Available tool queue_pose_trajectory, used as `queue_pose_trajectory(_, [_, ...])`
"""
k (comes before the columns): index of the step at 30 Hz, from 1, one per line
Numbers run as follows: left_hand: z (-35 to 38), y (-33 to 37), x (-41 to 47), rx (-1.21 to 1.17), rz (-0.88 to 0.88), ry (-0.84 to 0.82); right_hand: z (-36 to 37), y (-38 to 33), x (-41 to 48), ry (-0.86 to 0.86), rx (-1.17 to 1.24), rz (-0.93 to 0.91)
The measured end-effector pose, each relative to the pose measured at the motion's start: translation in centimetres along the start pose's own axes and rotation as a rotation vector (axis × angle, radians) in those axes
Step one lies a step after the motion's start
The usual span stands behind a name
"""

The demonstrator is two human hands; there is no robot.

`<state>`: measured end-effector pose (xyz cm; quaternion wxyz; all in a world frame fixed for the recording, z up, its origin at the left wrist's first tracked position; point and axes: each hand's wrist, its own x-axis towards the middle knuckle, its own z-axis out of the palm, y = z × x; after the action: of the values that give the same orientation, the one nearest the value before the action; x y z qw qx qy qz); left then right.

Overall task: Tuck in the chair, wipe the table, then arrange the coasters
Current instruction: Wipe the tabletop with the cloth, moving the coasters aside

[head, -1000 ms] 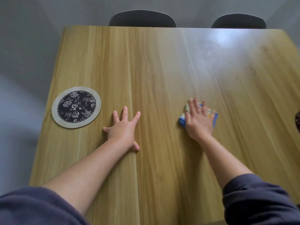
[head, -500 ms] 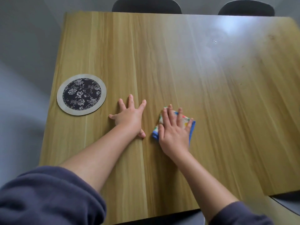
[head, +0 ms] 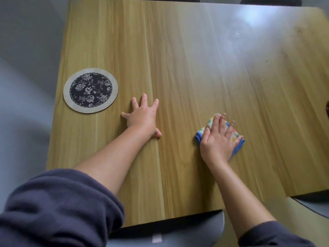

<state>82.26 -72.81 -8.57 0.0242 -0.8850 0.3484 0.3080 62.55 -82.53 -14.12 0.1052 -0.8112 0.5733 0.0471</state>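
A wooden table (head: pixel 187 59) fills the view. My right hand (head: pixel 218 138) presses flat on a folded cloth (head: pixel 237 147) with a blue edge and a coloured pattern, right of the table's middle. My left hand (head: pixel 143 117) rests flat on the tabletop with its fingers spread. A round coaster (head: pixel 90 90) with a dark floral centre and pale rim lies near the left edge, left of my left hand. A dark sliver of another coaster (head: pixel 327 111) shows at the right frame edge.
A grey chair seat (head: pixel 178 234) sits tucked under the near table edge, and another grey seat (head: pixel 313 205) shows at the lower right. Two dark chair backs (head: pixel 270 0) stand beyond the far edge.
My right hand slid the cloth left to beside my left hand, then back right to where it is now. My left hand stayed planted.
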Motion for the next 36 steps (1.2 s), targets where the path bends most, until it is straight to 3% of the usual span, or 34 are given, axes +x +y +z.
queue_pose_trajectory(6, [0.0,0.3,0.0,0.001,-0.005,0.007,2.5,-4.4,-9.2,-0.035,-0.062,-0.334])
queue_pose_trajectory(10, [0.0,0.0,-0.3,-0.018,0.005,0.022,1.4,-1.1,-7.6,-0.073,-0.077,-0.534])
queue_pose_trajectory(12, [0.1,-0.3,-0.7,-0.029,0.01,0.036,0.8,2.0,-5.4,-0.058,-0.097,-0.419])
queue_pose_trajectory(15, [0.5,-0.4,-1.0,-0.037,0.029,0.065,0.1,5.7,-3.0,-0.041,-0.051,-0.099])
queue_pose_trajectory(18, [0.8,-0.7,-1.2,-0.065,0.043,0.086,-0.1,4.8,-3.9,-0.017,-0.005,0.089])
queue_pose_trajectory(21, [0.8,-0.5,-1.3,-0.076,0.046,0.091,0.8,1.2,-7.7,-0.047,-0.008,0.033])
queue_pose_trajectory(25, [0.7,-0.5,-1.3,-0.084,0.048,0.095,2.6,-3.1,-14.9,-0.079,-0.074,-0.316])
queue_pose_trajectory(29, [1.4,-0.8,-1.3,-0.059,0.066,0.132,2.4,-1.9,-15.4,-0.12,-0.077,-0.543])
queue_pose_trajectory(31, [2.0,-1.3,-1.5,-0.068,0.076,0.168,2.1,0.5,-13.5,-0.121,-0.086,-0.5])
queue_pose_trajectory(36, [3.6,-2.0,-2.6,-0.046,0.113,0.277,0.6,7.1,-8.0,-0.051,-0.015,-0.043])
